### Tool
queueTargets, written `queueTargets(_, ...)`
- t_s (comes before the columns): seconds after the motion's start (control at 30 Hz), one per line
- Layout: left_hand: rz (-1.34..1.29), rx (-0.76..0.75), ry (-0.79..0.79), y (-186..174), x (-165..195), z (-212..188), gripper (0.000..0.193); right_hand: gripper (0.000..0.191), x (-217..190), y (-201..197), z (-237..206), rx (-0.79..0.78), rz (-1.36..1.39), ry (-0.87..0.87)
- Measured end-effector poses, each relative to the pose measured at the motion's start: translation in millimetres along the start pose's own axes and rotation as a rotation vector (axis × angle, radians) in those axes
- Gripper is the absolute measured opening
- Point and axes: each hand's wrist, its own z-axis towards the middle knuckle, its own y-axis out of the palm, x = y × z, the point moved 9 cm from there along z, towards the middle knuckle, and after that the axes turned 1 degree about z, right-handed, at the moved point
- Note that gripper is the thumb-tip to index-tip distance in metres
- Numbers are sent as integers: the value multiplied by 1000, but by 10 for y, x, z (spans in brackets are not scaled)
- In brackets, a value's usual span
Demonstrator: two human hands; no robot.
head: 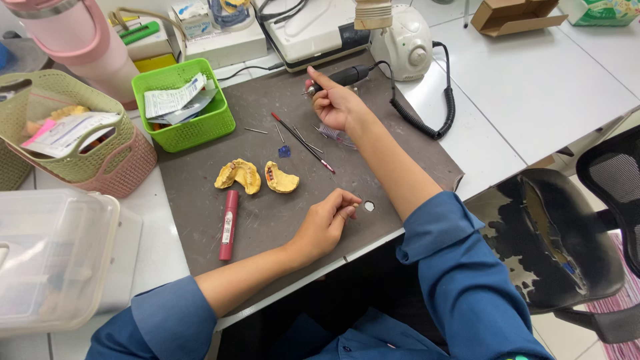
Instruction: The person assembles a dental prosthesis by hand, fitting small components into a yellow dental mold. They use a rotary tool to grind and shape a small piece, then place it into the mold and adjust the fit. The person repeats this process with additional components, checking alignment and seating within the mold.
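Head view looks down on a grey work mat (280,220) laid over a white table (533,80). The right hand (337,103) is closed around a black rotary handpiece (347,75), forefinger stretched along its barrel; a coiled black cord (433,113) runs from it to a white motor unit (408,41) just behind. The left hand (327,220) rests near the front edge of the mat, fingertips pinched together on something too small to make out, just beside a small round hole (369,206) in the mat.

Between the hands lie two yellow dental casts (257,177), side by side, with a red pen (229,225) to their left. Thin burs and a long dark-handled tool (303,143) are scattered near the right hand, along with a small blue piece (285,152). A green basket (183,107) of papers stands at the mat's far left corner; a woven basket (73,137) and a clear plastic box (53,260) sit further left, the box cut off by the frame. A pink bottle (80,40) is cropped at the top. A black office chair (573,240) stands at the right
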Motion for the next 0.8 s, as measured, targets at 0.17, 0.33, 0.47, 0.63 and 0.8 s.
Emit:
queueTargets(0.17, -11, -10, -27, 12, -22, -22, 18, 61, 61, 64, -80, -60, 15, 130)
queueTargets(0.33, 3, 4, -2, -3, -4, -23, 16, 64, 7, -38, -273, -3, -599, 158)
queueTargets(0.47, -19, -7, -58, 3, -71, -32, 16, 40, -932, -124, -570, 298, -1287, -473)
queueTargets(0.63, -89, -1, -34, 3, -132, -9, 23, 34, -1943, -340, -1336, 864, -1504, -1274)
queueTargets(0.8, -216, 85, -1, -83, -135, 27, 64, 18, -1985, -659, -1218, 836, -1573, -1218)
